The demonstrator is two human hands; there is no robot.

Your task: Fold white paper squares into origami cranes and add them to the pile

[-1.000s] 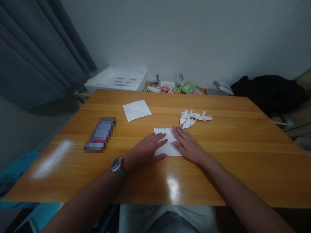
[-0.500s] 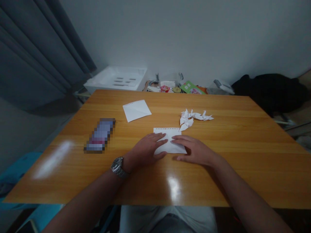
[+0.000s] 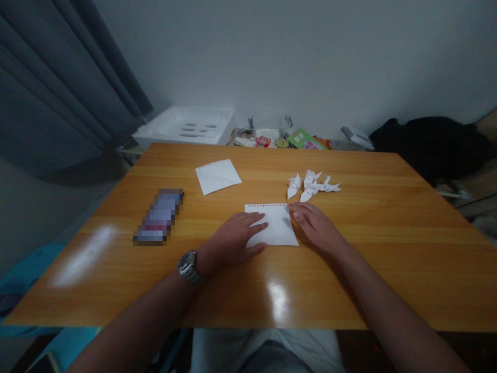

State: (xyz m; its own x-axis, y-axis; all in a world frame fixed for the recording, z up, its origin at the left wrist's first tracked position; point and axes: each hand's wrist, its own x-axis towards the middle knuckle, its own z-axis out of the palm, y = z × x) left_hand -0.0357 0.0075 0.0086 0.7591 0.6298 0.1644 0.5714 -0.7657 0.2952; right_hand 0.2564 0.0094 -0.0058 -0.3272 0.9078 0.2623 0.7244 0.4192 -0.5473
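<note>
1. While the head camera looked down across the counter (image 3: pixel 388 223), both hands rested on one white sheet (image 3: pixel 277 228) lying flat near the middle of its near half, perforated edge turned away from the person.
2. Left hand (image 3: pixel 233 235): palm down, fingers spread, nothing clasped. It covered the sheet's left part, probably pinning the paper so it would not slide on the glossy wood. A wristwatch (image 3: pixel 189 266) sat on that wrist.
3. Right hand (image 3: pixel 316 228): released, fingers stretched, tips touching the sheet's far right corner and right edge. It looked placed to square or work that corner. Whether a fingertip had got under the paper could not be told.
4. Folded paper figures (image 3: pixel 312 185): a small white cluster just beyond the right hand, apart from the sheet, likely set aside out of the working spot.
5. Spare sheet (image 3: pixel 217 176): flat, slightly skewed, beyond the left hand and well apart from it, within reach.
6. Pixelated oblong object (image 3: pixel 159 216): to the left, untouched.
7. Beyond the far edge: a white tray (image 3: pixel 186 124), coloured packets (image 3: pixel 287 141), and a dark bundle (image 3: pixel 427 142) at right, all off the counter.
</note>
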